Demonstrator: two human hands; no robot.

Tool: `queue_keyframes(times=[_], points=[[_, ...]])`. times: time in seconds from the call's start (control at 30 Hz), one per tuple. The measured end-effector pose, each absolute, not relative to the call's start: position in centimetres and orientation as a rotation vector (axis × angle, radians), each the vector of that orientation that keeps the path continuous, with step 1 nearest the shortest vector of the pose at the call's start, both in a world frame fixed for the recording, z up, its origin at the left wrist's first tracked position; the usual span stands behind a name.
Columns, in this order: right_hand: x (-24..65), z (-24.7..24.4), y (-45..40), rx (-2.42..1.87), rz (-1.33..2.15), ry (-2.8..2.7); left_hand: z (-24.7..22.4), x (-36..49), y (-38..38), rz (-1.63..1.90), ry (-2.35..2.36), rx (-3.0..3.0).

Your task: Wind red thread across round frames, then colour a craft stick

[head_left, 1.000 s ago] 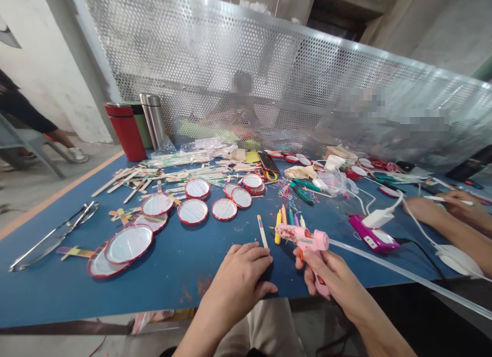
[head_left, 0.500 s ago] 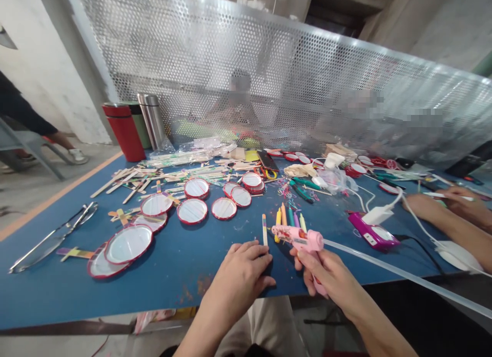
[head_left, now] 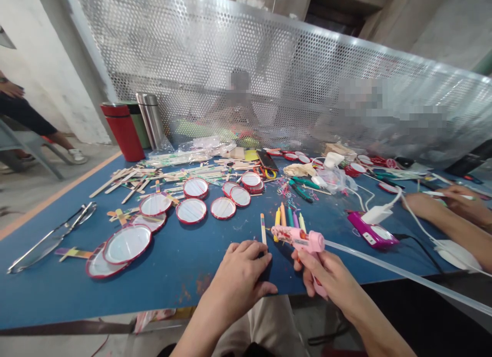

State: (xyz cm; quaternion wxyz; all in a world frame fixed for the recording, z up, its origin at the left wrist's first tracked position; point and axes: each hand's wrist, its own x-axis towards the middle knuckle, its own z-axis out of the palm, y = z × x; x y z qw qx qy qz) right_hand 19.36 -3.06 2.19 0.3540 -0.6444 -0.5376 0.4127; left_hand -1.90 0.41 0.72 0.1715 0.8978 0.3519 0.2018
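My left hand (head_left: 240,275) rests on the blue table (head_left: 172,280), its fingers pinching the lower end of an upright, colour-striped wooden craft stick (head_left: 263,229). My right hand (head_left: 326,275) is shut around the grip of a pink hot glue gun (head_left: 300,238), whose nozzle points left towards the stick, close to it. A long clear glue stick (head_left: 400,271) runs off to the right behind the gun. Just beyond lie several coloured crayons (head_left: 284,218). Further left are several red-rimmed round lids (head_left: 191,211).
Loose craft sticks (head_left: 154,175) and metal tongs (head_left: 52,239) lie on the left of the table. A magenta device with a white plug (head_left: 371,231) sits right. Another person's hands (head_left: 465,203) work at the right edge. Flasks (head_left: 123,131) stand before a perforated metal screen (head_left: 230,54).
The craft stick has gone from leaning left to upright in my left hand. The glue gun has shifted slightly left, towards the stick.
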Motion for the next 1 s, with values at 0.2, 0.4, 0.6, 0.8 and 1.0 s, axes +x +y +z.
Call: queue_keyframes(times=[0.2, 0.4, 0.6, 0.8, 1.0], points=[[19.1, 2.7, -2.9, -1.597, 1.174, -1.306, 0.7, -1.9, 0.3, 0.571, 1.003, 2.563], [19.1, 2.4, -2.8, -1.604, 1.101, -1.253, 0.6, -1.9, 0.3, 0.565, 1.012, 2.569], [19.2, 1.7, -3.1, -1.63, 1.079, -1.333, 0.7, -1.8, 0.3, 0.559, 1.014, 2.57], [19.2, 1.8, -2.9, -1.649, 1.103, -1.395, 0.7, -1.9, 0.4, 0.569, 0.997, 2.536], [19.0, 2.1, -3.1, -1.722, 1.087, -1.39, 1.5, -2.1, 0.1, 0.583, 1.016, 2.471]])
